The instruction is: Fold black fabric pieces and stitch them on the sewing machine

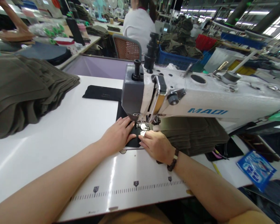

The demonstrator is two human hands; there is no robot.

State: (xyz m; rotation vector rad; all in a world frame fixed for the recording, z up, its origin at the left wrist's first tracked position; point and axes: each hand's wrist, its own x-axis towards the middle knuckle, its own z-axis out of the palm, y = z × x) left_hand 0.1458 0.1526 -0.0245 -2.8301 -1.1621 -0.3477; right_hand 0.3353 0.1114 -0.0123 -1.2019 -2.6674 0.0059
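Note:
A black fabric piece point(133, 140) lies under the needle area of a white sewing machine point(200, 99) marked MAQI. Flat on its left part rests my left hand point(118, 135), fingers stretched forward and thumb apart. My right hand point(157, 146), with a dark bead bracelet at the wrist, has its fingers closed at the right edge of the same piece, just in front of the presser foot point(143, 127). The needle tip is too small to make out. Behind my left hand, another black fabric strip point(102, 92) lies on the white table point(84, 174).
Stacks of olive-brown cut fabric lie at left point(25, 90) and under the machine arm point(191, 133). Right of my forearm are a blue packet point(256, 170) and pink-handled snips point(218, 154). Ahead, a person in white point(138, 28) sits beside a blue crate point(177, 59).

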